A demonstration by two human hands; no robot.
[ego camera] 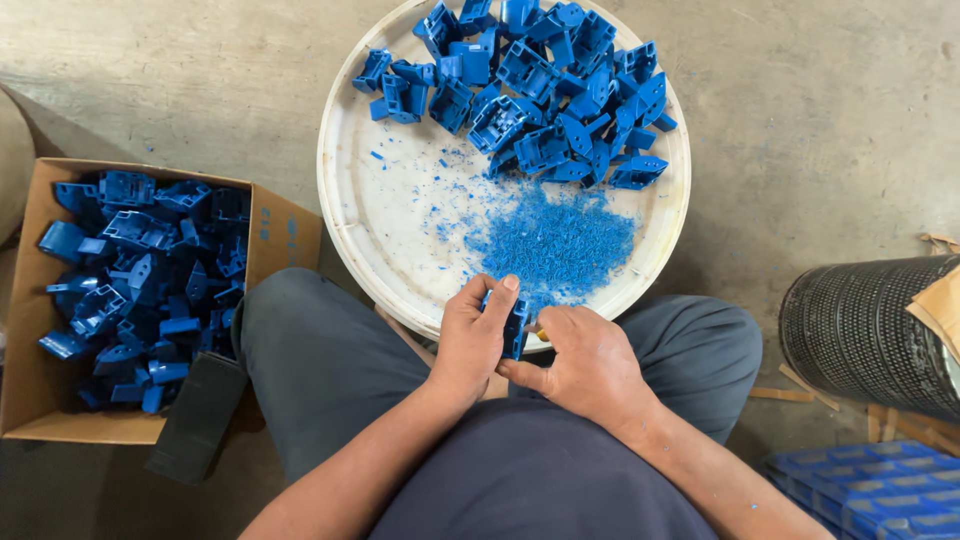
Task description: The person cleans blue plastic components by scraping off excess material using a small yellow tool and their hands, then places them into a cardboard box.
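Note:
My left hand [472,335] grips a small blue plastic part [515,328] upright, just over the near rim of a round white tray [352,200]. My right hand [585,365] is closed beside the part, its thumb touching it; a bit of yellow, perhaps a tool handle, shows at its fingers [541,335]. On the tray's far side lies a heap of blue plastic parts [540,90]. A mound of blue shavings [555,245] sits just beyond my hands.
A cardboard box [30,390] full of blue parts [140,280] stands at my left knee. A black perforated cylinder [865,330] lies to the right, with blue crates [870,490] at the lower right. The floor is bare concrete.

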